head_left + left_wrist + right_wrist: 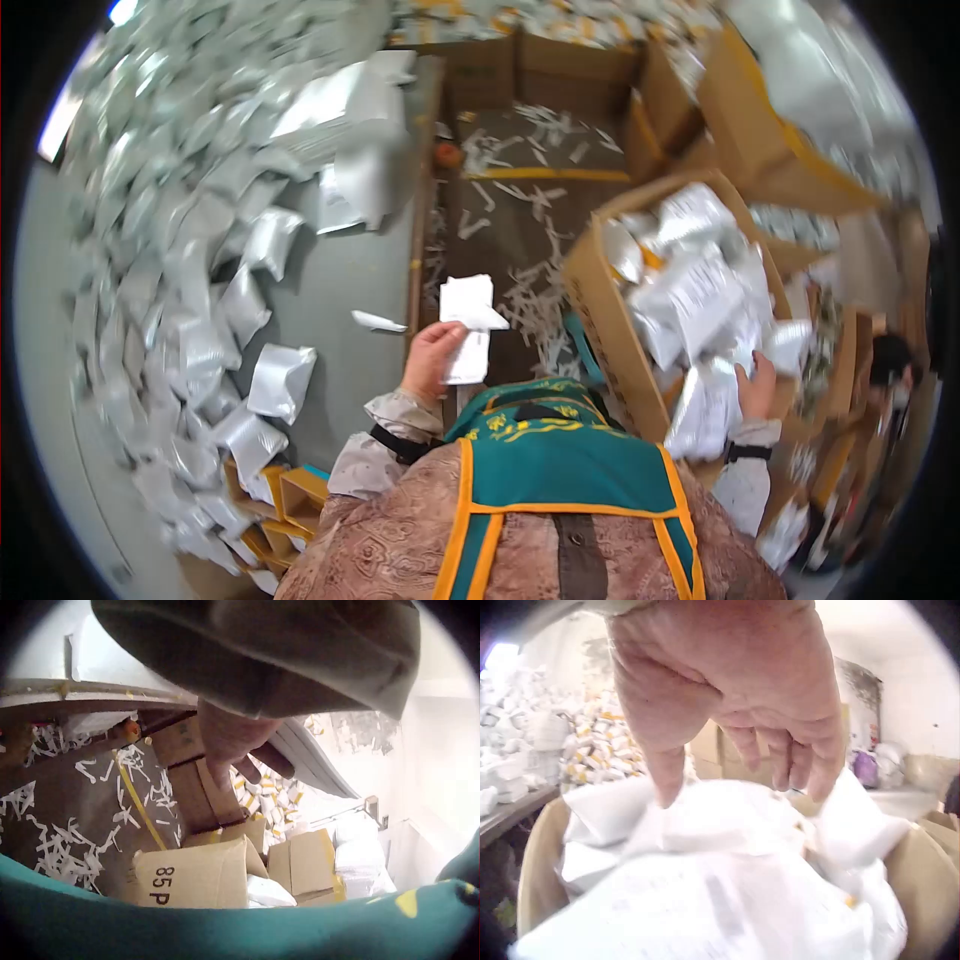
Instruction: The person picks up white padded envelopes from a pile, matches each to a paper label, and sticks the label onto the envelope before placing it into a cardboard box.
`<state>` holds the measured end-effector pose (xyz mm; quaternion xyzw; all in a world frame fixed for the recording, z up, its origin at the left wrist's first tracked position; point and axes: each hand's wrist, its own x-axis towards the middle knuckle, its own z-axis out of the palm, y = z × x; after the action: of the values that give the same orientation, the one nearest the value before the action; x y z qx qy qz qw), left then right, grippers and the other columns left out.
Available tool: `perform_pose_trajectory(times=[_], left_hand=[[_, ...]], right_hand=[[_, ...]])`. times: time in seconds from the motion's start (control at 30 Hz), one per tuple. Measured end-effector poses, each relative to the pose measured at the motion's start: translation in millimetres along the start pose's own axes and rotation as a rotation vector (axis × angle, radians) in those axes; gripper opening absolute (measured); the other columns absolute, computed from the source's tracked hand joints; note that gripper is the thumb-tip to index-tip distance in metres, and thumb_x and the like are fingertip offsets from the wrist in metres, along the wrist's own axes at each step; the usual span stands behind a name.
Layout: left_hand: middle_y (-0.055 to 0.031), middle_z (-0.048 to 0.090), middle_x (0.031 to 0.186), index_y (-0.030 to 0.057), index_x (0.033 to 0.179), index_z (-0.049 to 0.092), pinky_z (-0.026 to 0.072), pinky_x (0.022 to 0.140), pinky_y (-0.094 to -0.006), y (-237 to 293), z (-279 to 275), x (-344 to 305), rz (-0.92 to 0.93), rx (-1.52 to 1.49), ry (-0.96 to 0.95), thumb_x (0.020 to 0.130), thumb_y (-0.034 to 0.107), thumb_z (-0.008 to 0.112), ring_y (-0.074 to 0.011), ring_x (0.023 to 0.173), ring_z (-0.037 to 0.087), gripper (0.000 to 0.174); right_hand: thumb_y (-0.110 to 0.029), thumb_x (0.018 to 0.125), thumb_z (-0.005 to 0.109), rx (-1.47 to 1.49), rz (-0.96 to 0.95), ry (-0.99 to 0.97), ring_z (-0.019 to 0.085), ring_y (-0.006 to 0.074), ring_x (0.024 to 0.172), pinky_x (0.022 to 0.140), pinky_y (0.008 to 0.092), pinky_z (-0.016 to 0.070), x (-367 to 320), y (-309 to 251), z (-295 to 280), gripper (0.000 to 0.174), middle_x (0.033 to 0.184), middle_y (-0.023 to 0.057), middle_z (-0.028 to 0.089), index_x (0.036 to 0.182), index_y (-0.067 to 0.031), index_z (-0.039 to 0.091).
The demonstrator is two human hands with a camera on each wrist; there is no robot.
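In the head view my left hand [430, 362] pinches some white paper slips [466, 358], the thumb lying over their left edge. The left wrist view shows that hand [236, 739] from beneath a sleeve, without the slips in sight. On the right, my right hand [758, 388] is at the edge of a white plastic mailer bag [703, 405] in a cardboard box [622, 335]. Seen from the right wrist, the hand [731, 697] hangs over white bags [697, 900], thumb and fingers spread wide apart, fingertips right at the bags.
Many silvery-white packages [190, 330] are heaped along the grey table [345, 275] to the left. Paper strips [540, 300] litter the brown surface ahead. Another cardboard box [790, 130] stands at the back right, and small yellow-edged boxes [300, 497] sit at lower left.
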<state>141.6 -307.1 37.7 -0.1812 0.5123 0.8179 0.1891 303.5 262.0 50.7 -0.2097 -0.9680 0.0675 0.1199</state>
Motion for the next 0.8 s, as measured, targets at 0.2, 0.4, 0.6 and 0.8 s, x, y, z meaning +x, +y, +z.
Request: perform_pose_trajectory(times=[0.2,0.4,0.6,0.8], left_hand=[[-0.0079,0.067,0.084,-0.0024,0.098,0.065,0.053,0.065,-0.0276,4,-75,-34,0.011,-0.158,0.117,0.086,0.011,0.066,-0.0146,0.072,0.064,0.018],[-0.0092,0.067,0.086,-0.0037,0.098,0.063,0.0529,0.065,-0.0263,16,-116,-76,0.031,-0.179,0.288,0.086,0.008,0.064,-0.0159,0.074,0.065,0.017],[-0.0089,0.066,0.087,-0.0046,0.098,0.063,0.052,0.066,-0.0255,3,-133,-111,0.111,-0.203,0.59,0.086,0.006,0.065,-0.0142,0.074,0.064,0.017],[-0.0082,0.066,0.087,-0.0035,0.099,0.063,0.0521,0.067,-0.0258,-11,-121,-112,0.153,-0.345,0.9,0.085,0.004,0.065,-0.0132,0.073,0.063,0.016]], right_hand=[[-0.014,0.08,0.069,0.622,-0.447,-0.329,0.061,0.0257,0.089,0.077,0.0328,0.0488,108,-282,52,0.033,0.1,0.0138,0.061,0.108,0.0,0.058],[-0.03,0.08,0.069,0.648,-0.865,-0.559,0.057,0.0332,0.099,0.087,0.0383,0.0464,144,-511,142,0.042,0.106,0.0172,0.059,0.107,0.0014,0.058],[-0.039,0.079,0.069,0.528,-1.053,-0.319,0.041,0.0367,0.122,0.103,0.0419,0.0342,207,-673,233,0.06,0.125,0.0171,0.051,0.123,-0.0029,0.051],[-0.052,0.07,0.073,0.263,-0.969,-0.389,0.022,0.0383,0.136,0.108,0.0534,0.0257,230,-782,287,0.084,0.146,0.0125,0.032,0.139,-0.019,0.039]])
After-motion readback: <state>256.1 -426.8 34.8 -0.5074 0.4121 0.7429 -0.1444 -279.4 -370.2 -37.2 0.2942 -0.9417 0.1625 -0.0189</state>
